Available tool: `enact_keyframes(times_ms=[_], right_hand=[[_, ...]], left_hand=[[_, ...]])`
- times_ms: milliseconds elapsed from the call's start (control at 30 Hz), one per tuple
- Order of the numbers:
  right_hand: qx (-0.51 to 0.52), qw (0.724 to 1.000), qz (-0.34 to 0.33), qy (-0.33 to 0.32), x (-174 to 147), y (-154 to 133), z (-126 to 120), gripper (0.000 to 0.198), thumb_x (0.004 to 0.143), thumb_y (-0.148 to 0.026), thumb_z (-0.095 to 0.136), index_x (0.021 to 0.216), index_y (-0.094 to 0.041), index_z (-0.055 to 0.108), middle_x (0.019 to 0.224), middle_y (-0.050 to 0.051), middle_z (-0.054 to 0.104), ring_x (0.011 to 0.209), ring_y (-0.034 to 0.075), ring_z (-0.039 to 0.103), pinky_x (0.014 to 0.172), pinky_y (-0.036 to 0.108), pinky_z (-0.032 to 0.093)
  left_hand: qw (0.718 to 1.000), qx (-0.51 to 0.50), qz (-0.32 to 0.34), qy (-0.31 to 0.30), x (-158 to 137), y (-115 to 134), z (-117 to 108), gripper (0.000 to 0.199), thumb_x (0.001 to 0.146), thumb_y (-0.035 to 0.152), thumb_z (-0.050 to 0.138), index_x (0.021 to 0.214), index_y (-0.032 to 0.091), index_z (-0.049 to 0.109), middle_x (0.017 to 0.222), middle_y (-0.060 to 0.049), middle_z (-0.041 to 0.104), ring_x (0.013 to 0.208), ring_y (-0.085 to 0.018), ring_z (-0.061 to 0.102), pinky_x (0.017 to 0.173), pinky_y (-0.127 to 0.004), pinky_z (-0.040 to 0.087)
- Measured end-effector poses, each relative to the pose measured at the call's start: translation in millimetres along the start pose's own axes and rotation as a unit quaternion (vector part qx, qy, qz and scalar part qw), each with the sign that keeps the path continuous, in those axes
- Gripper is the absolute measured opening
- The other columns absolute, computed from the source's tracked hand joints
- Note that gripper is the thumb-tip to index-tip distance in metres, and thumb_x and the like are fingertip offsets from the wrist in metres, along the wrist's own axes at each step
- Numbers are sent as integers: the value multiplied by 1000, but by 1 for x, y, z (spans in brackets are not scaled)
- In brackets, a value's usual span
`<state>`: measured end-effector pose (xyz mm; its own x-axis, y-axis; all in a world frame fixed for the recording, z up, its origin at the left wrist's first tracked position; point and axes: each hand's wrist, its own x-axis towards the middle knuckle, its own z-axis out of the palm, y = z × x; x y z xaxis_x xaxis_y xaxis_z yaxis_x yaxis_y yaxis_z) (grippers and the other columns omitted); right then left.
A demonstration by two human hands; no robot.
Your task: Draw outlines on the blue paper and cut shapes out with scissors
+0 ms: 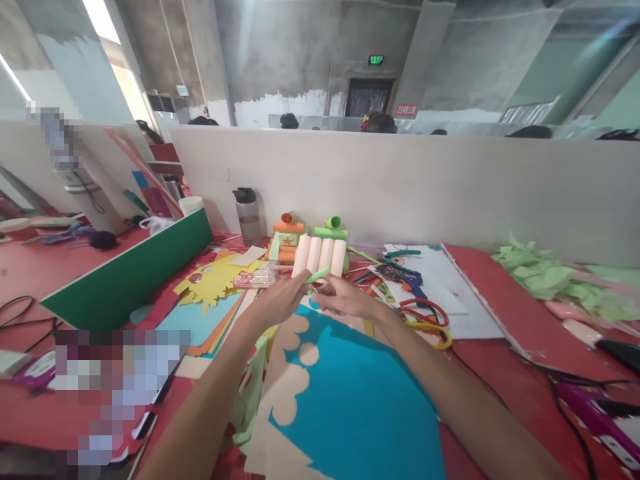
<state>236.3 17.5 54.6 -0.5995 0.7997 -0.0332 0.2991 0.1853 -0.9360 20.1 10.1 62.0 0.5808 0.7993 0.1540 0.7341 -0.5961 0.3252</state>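
My left hand (283, 298) and my right hand (347, 297) meet at the middle of the table, fingers closed in pinches. Between their fingertips is a small light-green paper strip (317, 274), slanting up to the right. A bit of blue paper (314, 302) shows by my right fingertips; I cannot tell if it is held. Just behind the hands stand several cream paper rolls (320, 252) side by side. Below my wrists lies a large blue paper sheet (360, 393) with scalloped cut edges, over beige paper (275, 440).
Left are yellow cut paper (210, 280), a green board (130, 267) and a grey bottle (247, 217). Orange rolls (289, 228) and green rolls (331, 233) stand behind. Right are a blue glue gun (414, 285), red-handled scissors (425, 308) and crumpled green paper (535, 270). A white partition (400, 187) closes the back.
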Motion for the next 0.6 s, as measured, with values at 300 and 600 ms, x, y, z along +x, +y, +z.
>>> enact_keyframes(times_ms=[300, 600], right_hand=[[121, 988, -64, 75, 1, -7, 16, 67, 92, -67, 57, 137, -18, 61, 58, -7, 40, 49, 9, 34, 42, 20, 23], [44, 981, -102, 158, -2, -12, 17, 61, 96, -63, 47, 130, -18, 71, 71, 4, 65, 72, 19, 60, 67, 28, 50]], left_hand=[[991, -125, 57, -11, 4, 16, 7, 44, 105, 48, 27, 122, 20, 57, 101, -9, 71, 84, -23, 65, 72, -30, 46], [951, -284, 118, -41, 6, 20, 2, 47, 103, 54, 31, 131, 20, 48, 118, -10, 63, 96, -20, 60, 86, -33, 50]])
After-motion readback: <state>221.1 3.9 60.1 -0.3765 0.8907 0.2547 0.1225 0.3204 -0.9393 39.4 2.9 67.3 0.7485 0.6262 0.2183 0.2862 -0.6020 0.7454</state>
